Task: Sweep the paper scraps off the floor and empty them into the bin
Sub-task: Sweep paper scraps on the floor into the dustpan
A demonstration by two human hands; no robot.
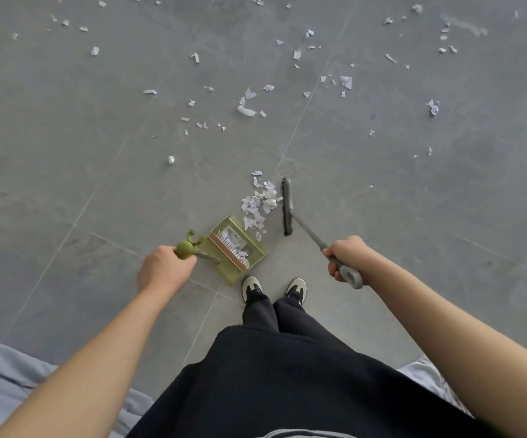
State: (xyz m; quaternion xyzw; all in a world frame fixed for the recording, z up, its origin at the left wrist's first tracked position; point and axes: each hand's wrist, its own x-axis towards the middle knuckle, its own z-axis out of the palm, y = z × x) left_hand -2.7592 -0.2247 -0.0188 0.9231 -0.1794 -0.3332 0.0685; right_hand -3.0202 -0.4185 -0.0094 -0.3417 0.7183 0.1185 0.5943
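My left hand (162,268) grips the top of the green dustpan's handle (184,248). The green dustpan (254,245) stands on the grey tiled floor just ahead of my feet and holds a few paper scraps. My right hand (346,256) grips the grey broom handle (311,235). The dark broom head (287,206) rests on the floor to the right of a small heap of paper scraps (260,203), which lies at the dustpan's open mouth. Many more white scraps (246,102) are strewn over the floor farther ahead. No bin is in view.
My two shoes (273,289) stand directly behind the dustpan. Pale blue fabric (6,377) lies at the lower left and patterned cloth (426,374) at the lower right. Scraps reach across the whole far floor, left (94,51) to right (433,106).
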